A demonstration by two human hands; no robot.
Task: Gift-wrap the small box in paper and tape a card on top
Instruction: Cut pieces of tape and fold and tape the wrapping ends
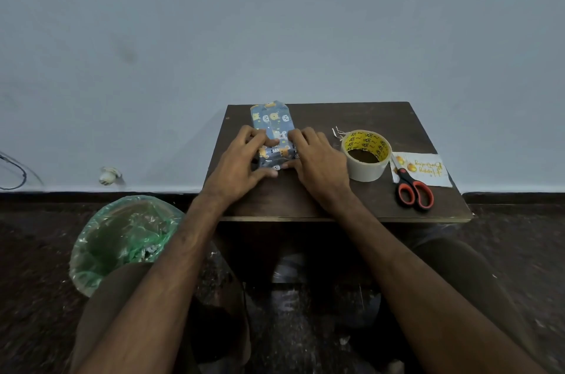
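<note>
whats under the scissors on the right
The blade end of the scissors lies over the left edge of the birthday card; their red handles rest on the table. Any print on the card beneath the blades is covered.

Dim, flat indoor light; wide-angle view, softer toward the edges.

Light is weak and diffuse, its source not clear. The wall (275, 22) reads an even grey-blue, darkening toward the corners. The table (336, 199) top is dark and low in contrast, with only faint, soft-edged shadows beside the tape roll (366, 155) and scissors (412, 187). A small glint sits on the wrapped box (270, 120). The bin liner (122, 239) carries a pale sheen. The floor (36, 251) is murky, grainy and smeared. Forearms stretch large at the bottom edge. The centre is sharpest.
</note>
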